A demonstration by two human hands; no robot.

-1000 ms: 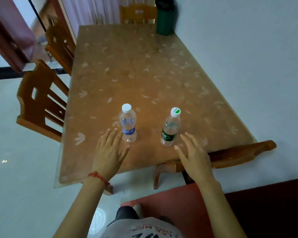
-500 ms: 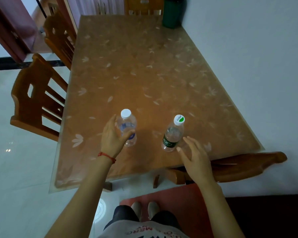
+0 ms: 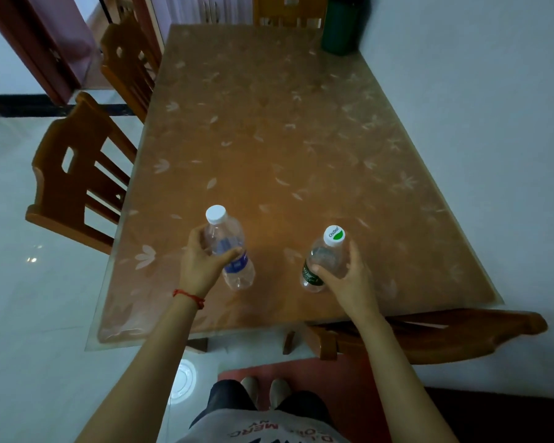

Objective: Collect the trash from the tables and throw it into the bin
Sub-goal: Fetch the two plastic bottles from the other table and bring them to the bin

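Two clear plastic bottles are at the near end of the brown table (image 3: 269, 139). The blue-label bottle (image 3: 234, 263) with a white cap is on the left, and my left hand (image 3: 202, 266) grips it around the middle. The green-label bottle (image 3: 320, 263) with a green and white cap is on the right, held by my right hand (image 3: 349, 279) with the thumb across its front. Both bottles are tilted slightly. A dark green bin (image 3: 341, 24) stands at the table's far right corner by the wall.
Wooden chairs stand along the left side (image 3: 77, 180), further back on the left (image 3: 128, 62) and at the far end (image 3: 288, 14). Another chair (image 3: 429, 334) is tucked under the near edge on the right. A white wall runs along the right side.
My left hand closed around the blue-label bottle, then my right hand reached forward and closed around the green-label bottle. Both bottles now lean a little.
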